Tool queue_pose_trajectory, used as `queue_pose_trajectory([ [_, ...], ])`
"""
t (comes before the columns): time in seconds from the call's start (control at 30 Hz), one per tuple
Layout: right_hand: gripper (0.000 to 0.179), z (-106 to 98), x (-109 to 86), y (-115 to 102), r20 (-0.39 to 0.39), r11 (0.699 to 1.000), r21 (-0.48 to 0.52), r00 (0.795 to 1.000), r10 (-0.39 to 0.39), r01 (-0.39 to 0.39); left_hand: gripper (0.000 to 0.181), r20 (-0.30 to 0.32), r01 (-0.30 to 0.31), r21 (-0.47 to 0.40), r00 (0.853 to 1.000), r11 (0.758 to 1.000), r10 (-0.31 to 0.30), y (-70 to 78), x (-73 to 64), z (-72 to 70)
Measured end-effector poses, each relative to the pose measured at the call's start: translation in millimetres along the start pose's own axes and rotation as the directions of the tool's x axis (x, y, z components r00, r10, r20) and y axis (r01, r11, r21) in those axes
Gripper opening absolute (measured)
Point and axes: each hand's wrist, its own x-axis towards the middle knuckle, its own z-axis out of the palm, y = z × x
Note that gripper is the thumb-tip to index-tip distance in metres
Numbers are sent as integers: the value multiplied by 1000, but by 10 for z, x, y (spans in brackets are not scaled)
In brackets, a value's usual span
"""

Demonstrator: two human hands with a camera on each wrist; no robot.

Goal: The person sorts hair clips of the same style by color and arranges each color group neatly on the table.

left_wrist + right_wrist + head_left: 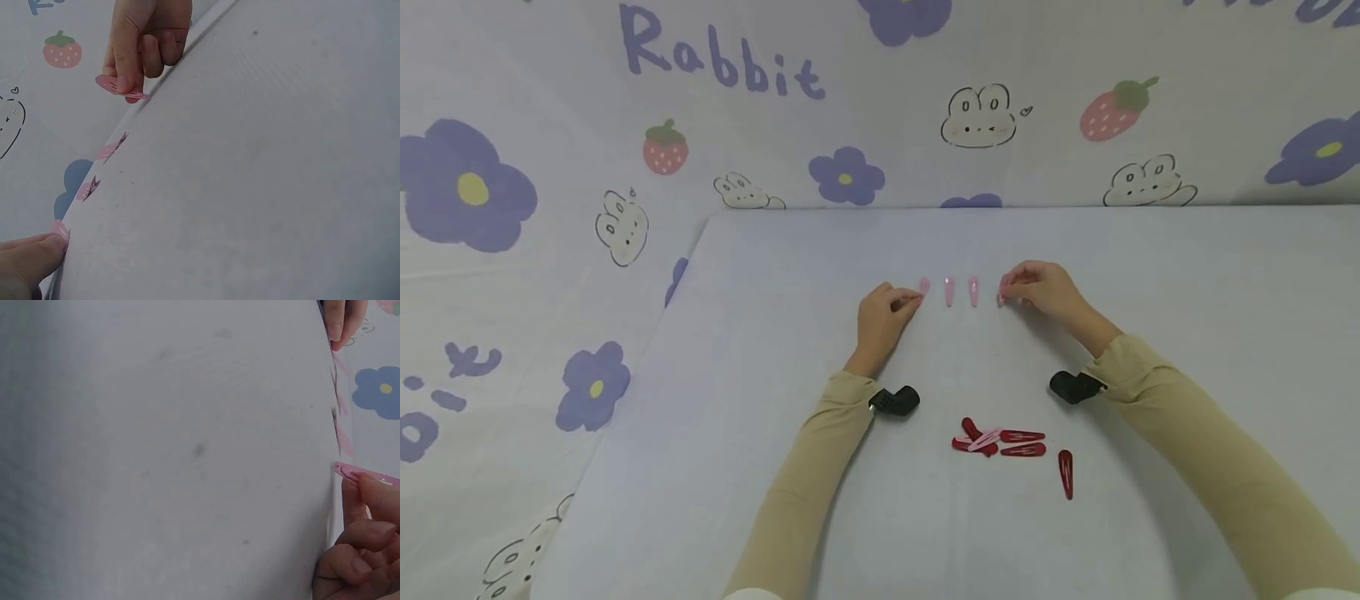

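Observation:
Two pink snap hair clips, one [950, 292] beside the other [973, 292], lie upright in a row on the white cloth between the hands. At the row's left end, my left hand [880, 321] pinches the lower tip of another pink hair clip [924, 286] between thumb and forefinger. My right hand [1043, 289] pinches a pink hair clip [369, 475] at the right end. In the right wrist view its other fingers are curled. The left wrist view shows the right-hand clip tilted, close over the cloth.
Nearer the body lies a small pile of red hair clips [1022, 450] with a pink one [985, 439] on top. One red clip [1066, 475] lies apart to the right. A patterned cloth [895, 125] with flowers and rabbits hangs behind the white-covered table [760, 292].

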Motion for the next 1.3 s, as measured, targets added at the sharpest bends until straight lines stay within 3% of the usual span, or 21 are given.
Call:
queue_pose_trajectory([
  [0.2, 21, 17, 60, 37, -35, 995, -98, 999, 3, -7, 13, 13, -31, 3, 999, 1000, 31, 38, 0, -30],
  [0.63, 22, 96, 68, 46, -144, 964, -258, 984, -101, 61, 14, 45, -3, 42, 999, 999, 1, 37, -5, -33],
  [1.0, 24, 119, 64, -10, -150, 964, -265, 987, -58, 17, 14, 46, -14, 57, 999, 998, 12, 10, -7, -12],
  [1.3, 21, 125, 73, -21, -160, 956, -291, 984, -77, 27, 14, 45, -17, 49, 999, 999, 15, 38, -6, -35],
])
